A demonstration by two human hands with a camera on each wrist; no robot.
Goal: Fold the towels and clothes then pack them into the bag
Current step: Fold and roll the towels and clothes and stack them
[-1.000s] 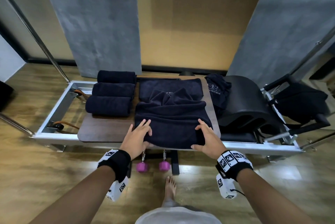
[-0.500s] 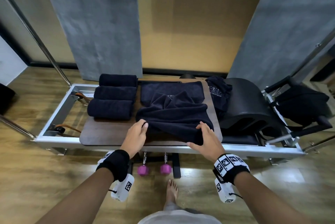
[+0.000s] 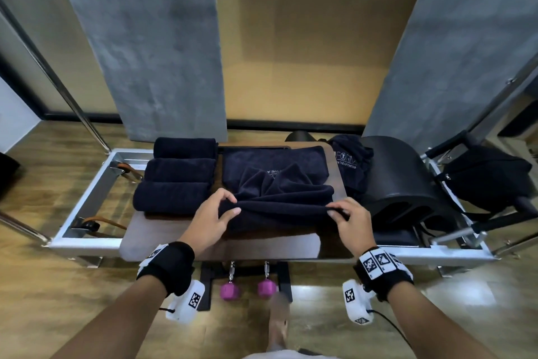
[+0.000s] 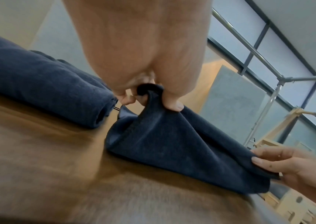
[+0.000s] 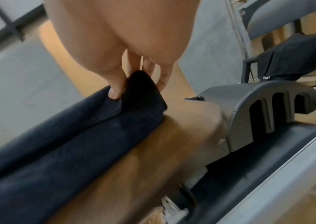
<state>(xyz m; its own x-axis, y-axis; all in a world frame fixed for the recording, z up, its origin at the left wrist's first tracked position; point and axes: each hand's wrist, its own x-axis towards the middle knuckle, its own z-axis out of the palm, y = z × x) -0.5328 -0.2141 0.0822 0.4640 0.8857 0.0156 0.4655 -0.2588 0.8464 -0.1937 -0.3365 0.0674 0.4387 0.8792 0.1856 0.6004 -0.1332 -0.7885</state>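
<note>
Left hand (image 3: 211, 217) pinches near-left corner of navy towel (image 3: 279, 198); right hand (image 3: 350, 220) pinches near-right corner. Towel hangs between hands, far part on wooden board (image 3: 163, 238). Soft, limp, light; best held at corners.

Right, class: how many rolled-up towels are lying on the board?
3, in a row at the wooden board's left end: far rolled towel, middle rolled towel, near rolled towel, beside the left hand. None seems hidden.
</note>
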